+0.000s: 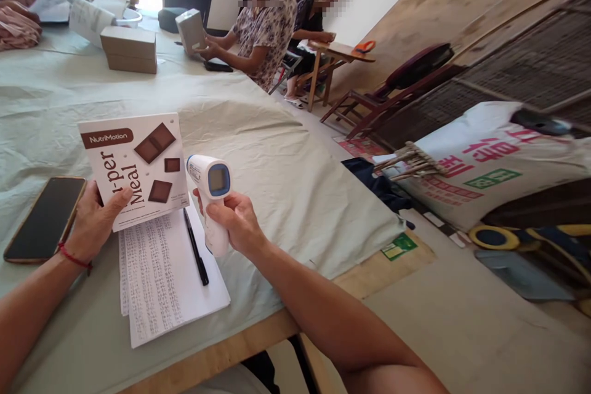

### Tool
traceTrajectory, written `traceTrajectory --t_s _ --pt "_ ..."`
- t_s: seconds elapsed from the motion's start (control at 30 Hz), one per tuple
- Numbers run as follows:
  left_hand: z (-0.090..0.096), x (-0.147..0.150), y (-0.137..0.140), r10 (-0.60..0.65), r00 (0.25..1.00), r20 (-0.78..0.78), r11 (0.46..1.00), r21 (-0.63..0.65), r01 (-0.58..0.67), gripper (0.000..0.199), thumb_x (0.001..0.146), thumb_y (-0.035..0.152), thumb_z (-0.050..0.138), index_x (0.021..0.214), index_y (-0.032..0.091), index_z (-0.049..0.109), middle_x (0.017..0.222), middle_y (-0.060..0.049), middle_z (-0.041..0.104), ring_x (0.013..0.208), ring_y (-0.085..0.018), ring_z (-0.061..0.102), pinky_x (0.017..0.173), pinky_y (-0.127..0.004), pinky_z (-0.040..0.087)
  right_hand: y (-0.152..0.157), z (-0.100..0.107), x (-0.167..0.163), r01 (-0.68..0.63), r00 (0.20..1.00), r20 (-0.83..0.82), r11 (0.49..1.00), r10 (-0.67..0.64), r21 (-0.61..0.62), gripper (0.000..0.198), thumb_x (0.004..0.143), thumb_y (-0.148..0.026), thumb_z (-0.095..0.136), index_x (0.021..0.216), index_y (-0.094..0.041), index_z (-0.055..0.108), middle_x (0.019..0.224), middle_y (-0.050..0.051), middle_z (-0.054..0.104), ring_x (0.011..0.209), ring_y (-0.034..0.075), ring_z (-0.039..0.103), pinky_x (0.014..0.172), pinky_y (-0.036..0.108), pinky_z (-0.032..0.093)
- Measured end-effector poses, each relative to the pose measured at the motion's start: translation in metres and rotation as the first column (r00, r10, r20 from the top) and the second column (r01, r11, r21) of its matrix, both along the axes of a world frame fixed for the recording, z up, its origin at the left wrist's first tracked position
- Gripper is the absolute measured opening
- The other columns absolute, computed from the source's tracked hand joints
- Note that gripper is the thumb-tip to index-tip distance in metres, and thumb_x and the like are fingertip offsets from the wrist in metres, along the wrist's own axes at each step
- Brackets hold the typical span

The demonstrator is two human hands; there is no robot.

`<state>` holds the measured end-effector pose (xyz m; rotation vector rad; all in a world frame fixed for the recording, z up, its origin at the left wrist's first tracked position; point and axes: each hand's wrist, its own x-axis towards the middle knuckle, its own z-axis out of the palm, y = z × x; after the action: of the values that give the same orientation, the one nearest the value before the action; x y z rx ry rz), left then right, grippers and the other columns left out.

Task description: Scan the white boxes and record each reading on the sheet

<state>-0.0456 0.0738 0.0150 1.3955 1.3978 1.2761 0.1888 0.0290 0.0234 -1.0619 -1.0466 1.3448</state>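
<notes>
My left hand [95,212] grips a white and brown box [133,166] marked "NutriMotion", its printed front tilted towards me and the thumb across it. In my right hand [237,218] is an infrared thermometer [216,191], white with a blue-rimmed screen, its handle inside my closed fingers. The thermometer's front end is close to the box's right edge. Below both lie handwritten sheets of paper [157,295], partly covered by the box. A black pen [197,252] rests on the sheets. Beside my left hand a smartphone [44,218] lies with its screen dark.
A pale cloth [286,197] covers the table. Across it stands a brown carton [129,52]; a person [265,37] there holds a grey box [190,31]. Another person sits behind, near a small wooden table [339,52]. A printed white sack [489,160] is on the right.
</notes>
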Motion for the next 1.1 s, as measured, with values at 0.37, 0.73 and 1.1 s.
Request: traceTrajectory --t_s 0.37,0.73,1.1 --pt "0.0 -0.005 0.001 0.009 0.994 -0.11 1.0 -0.006 -0.01 0.059 0.071 0.063 0.076 0.107 0.018 0.062 0.113 -0.011 0.07 0.104 -0.032 0.064 0.084 -0.043 0.054 -0.004 -0.001 0.016 -0.021 0.975 0.223 0.993 -0.005 0.113 0.023 0.062 -0.04 0.068 0.063 -0.021 0.055 0.06 -0.004 0.048 0.056 0.011 0.041 0.053 0.026 0.036" --pt "0.004 -0.009 0.003 0.008 0.982 -0.188 0.999 -0.032 -0.014 0.066 0.063 0.062 0.082 0.107 0.018 0.061 0.105 -0.009 0.072 0.095 -0.031 0.067 0.076 -0.042 0.054 0.004 -0.004 0.034 0.016 0.328 0.944 1.0 -0.026 0.022 0.02 0.076 -0.036 0.065 0.087 -0.019 0.067 0.083 0.004 0.066 0.073 0.018 0.059 0.068 0.03 0.041" --pt "-0.009 -0.017 0.022 0.081 0.995 -0.056 0.983 0.172 -0.07 0.067 0.057 0.049 0.086 0.105 0.017 0.052 0.109 -0.009 0.067 0.097 -0.024 0.065 0.076 -0.036 0.056 0.002 -0.023 0.032 -0.026 0.02 0.99 0.99 -0.138 0.138 0.033 0.079 -0.035 0.069 0.106 -0.017 0.069 0.107 0.014 0.069 0.097 0.029 0.066 0.08 0.037 0.05"
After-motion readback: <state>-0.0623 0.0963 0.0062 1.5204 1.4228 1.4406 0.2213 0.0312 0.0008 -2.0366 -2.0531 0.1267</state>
